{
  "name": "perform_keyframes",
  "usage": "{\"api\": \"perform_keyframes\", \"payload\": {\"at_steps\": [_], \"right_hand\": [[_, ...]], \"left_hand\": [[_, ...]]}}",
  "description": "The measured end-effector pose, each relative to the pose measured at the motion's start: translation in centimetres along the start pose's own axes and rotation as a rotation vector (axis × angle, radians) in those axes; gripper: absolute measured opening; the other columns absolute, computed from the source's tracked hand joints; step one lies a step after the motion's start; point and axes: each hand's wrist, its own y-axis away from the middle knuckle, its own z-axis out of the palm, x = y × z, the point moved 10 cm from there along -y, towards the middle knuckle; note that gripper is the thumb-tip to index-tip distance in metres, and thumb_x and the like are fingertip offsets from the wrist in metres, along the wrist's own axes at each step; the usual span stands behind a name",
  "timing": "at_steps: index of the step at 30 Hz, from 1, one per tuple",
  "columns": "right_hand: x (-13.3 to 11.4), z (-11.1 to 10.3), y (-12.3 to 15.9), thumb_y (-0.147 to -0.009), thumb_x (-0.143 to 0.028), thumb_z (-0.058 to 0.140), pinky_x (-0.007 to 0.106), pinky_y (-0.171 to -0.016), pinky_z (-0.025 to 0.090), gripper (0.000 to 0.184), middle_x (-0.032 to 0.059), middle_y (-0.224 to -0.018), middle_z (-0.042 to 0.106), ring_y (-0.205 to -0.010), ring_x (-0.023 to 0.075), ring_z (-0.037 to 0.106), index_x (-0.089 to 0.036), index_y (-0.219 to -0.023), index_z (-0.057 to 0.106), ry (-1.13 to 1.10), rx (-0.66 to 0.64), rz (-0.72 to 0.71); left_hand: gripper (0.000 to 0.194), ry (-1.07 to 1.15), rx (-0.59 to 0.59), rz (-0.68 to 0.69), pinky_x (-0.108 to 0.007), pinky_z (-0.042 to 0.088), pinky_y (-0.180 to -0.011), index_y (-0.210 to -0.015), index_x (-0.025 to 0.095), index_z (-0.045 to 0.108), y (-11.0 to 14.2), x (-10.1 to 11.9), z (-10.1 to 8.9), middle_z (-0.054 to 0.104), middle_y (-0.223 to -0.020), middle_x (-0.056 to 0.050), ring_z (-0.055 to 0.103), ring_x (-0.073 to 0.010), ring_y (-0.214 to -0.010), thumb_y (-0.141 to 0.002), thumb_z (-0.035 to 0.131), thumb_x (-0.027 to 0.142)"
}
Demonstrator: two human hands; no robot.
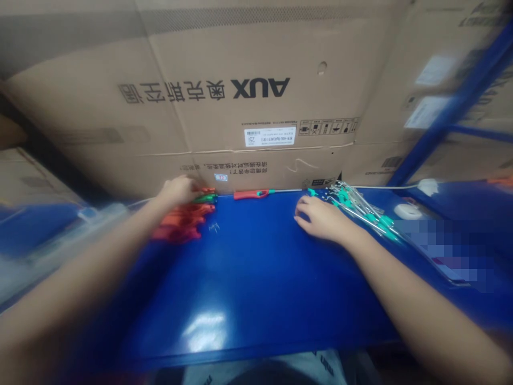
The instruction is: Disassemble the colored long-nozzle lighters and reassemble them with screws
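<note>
My left hand [180, 190] reaches over a pile of red and orange plastic handle shells [182, 222] on the left of the blue table; its fingertips are blurred and partly hidden, so a grip cannot be made out. Green pieces [204, 198] lie by its fingers. My right hand [320, 216] rests low over the table with curved fingers, thumb and forefinger apart, nothing visible between them. Just beyond and right of it lies a bundle of thin metal rods with teal plastic parts [360, 209]. Between the hands, a red long-necked lighter [249, 195] lies against the cardboard.
A large cardboard box [208, 123] walls off the back of the blue table [256, 278]. Small metal bits [214, 228] lie near the red shells. A white rounded object [407, 212] and a blurred-out flat item [449, 256] are at right. A blue post [452, 101] slants upward.
</note>
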Motion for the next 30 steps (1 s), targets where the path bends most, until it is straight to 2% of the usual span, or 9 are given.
{"api": "perform_keyframes", "payload": {"at_steps": [5, 8, 11, 15, 19, 21, 24, 27, 30], "right_hand": [[0.1, 0.1, -0.1, -0.096, -0.030, 0.053, 0.039, -0.081, 0.053, 0.020, 0.0111, -0.110, 0.064, -0.102, 0.0281, 0.063, -0.017, -0.097, 0.068, -0.006, 0.002, -0.005], [0.0, 0.1, -0.1, -0.096, -0.029, 0.053, 0.039, -0.081, 0.053, 0.019, 0.0110, -0.109, 0.064, -0.103, 0.0286, 0.063, -0.018, -0.096, 0.068, -0.015, 0.008, -0.015], [-0.3, -0.3, -0.1, -0.096, -0.028, 0.053, 0.041, -0.083, 0.054, 0.018, 0.0111, -0.110, 0.065, -0.103, 0.0283, 0.063, -0.018, -0.097, 0.068, -0.024, 0.021, -0.021], [-1.5, -1.7, 0.1, -0.096, -0.026, 0.052, 0.044, -0.095, 0.051, 0.020, 0.0108, -0.120, 0.064, -0.112, 0.0282, 0.061, -0.019, -0.112, 0.063, -0.109, 0.131, -0.070], [-4.6, -3.6, 1.1, -0.094, -0.027, 0.059, 0.043, -0.108, 0.045, 0.041, 0.0107, -0.135, 0.054, -0.124, 0.0257, 0.054, -0.023, -0.133, 0.049, -0.386, 0.263, -0.234], [-6.6, -3.3, 1.6, -0.092, -0.026, 0.062, 0.039, -0.107, 0.045, 0.040, 0.0100, -0.133, 0.053, -0.123, 0.0231, 0.054, -0.024, -0.131, 0.050, -0.486, 0.185, -0.329], [-8.9, -1.2, 2.2, -0.092, -0.026, 0.064, 0.037, -0.098, 0.049, 0.018, 0.0090, -0.123, 0.054, -0.110, 0.0215, 0.058, -0.021, -0.109, 0.060, -0.478, -0.045, -0.389], [-9.4, 1.1, 2.5, -0.092, -0.028, 0.064, 0.035, -0.085, 0.048, 0.011, 0.0074, -0.107, 0.058, -0.094, 0.0210, 0.058, -0.018, -0.088, 0.062, -0.360, -0.218, -0.376], [-9.3, 1.7, 2.6, -0.091, -0.022, 0.064, 0.032, -0.079, 0.045, 0.009, 0.0046, -0.095, 0.058, -0.089, 0.0199, 0.057, -0.018, -0.083, 0.061, -0.314, -0.258, -0.396]], "left_hand": [[0.032, -0.066, -0.128, -0.042, -0.029, 0.045, -0.065, -0.065, 0.022, 0.074, -0.4, 0.2, 0.4, 0.072, -0.071, -0.006, 0.066, -0.0242, -0.072, -0.072, 0.066, 0.053], [0.030, -0.091, -0.100, -0.025, -0.031, 0.046, -0.066, -0.063, 0.022, 0.074, -0.1, 0.9, -0.6, 0.071, -0.075, -0.007, 0.065, -0.0255, -0.075, -0.072, 0.068, 0.050], [0.029, -0.100, 0.017, 0.023, -0.035, 0.048, -0.075, -0.076, 0.021, 0.077, 0.9, 2.4, -2.1, 0.070, -0.093, -0.010, 0.065, -0.0297, -0.090, -0.082, 0.062, 0.045], [0.030, -0.061, 0.163, 0.136, -0.035, 0.049, -0.088, -0.101, 0.020, 0.075, 4.3, 7.1, -3.2, 0.063, -0.110, -0.011, 0.063, -0.0252, -0.097, -0.093, 0.055, 0.041], [0.019, 0.065, 0.261, 0.451, -0.035, 0.048, -0.081, -0.092, 0.018, 0.073, 10.7, 15.6, -3.0, 0.061, -0.102, -0.008, 0.062, -0.0214, -0.085, -0.094, 0.059, 0.031], [0.017, 0.093, 0.207, 0.588, -0.035, 0.046, -0.077, -0.091, 0.018, 0.072, 13.7, 19.5, -1.4, 0.062, -0.097, -0.008, 0.062, -0.0224, -0.087, -0.095, 0.060, 0.028], [0.013, 0.151, 0.086, 0.739, -0.036, 0.044, -0.075, -0.091, 0.020, 0.072, 17.0, 23.3, 1.4, 0.064, -0.101, -0.008, 0.062, -0.0246, -0.094, -0.094, 0.062, 0.028], [0.012, 0.198, 0.025, 0.754, -0.038, 0.043, -0.077, -0.092, 0.020, 0.070, 18.1, 24.2, 3.0, 0.064, -0.102, -0.008, 0.060, -0.0250, -0.095, -0.094, 0.062, 0.027], [0.011, 0.270, -0.002, 0.750, -0.041, 0.044, -0.085, -0.099, 0.022, 0.070, 18.2, 23.4, 3.1, 0.063, -0.107, -0.008, 0.057, -0.0270, -0.102, -0.091, 0.067, 0.029]]}}
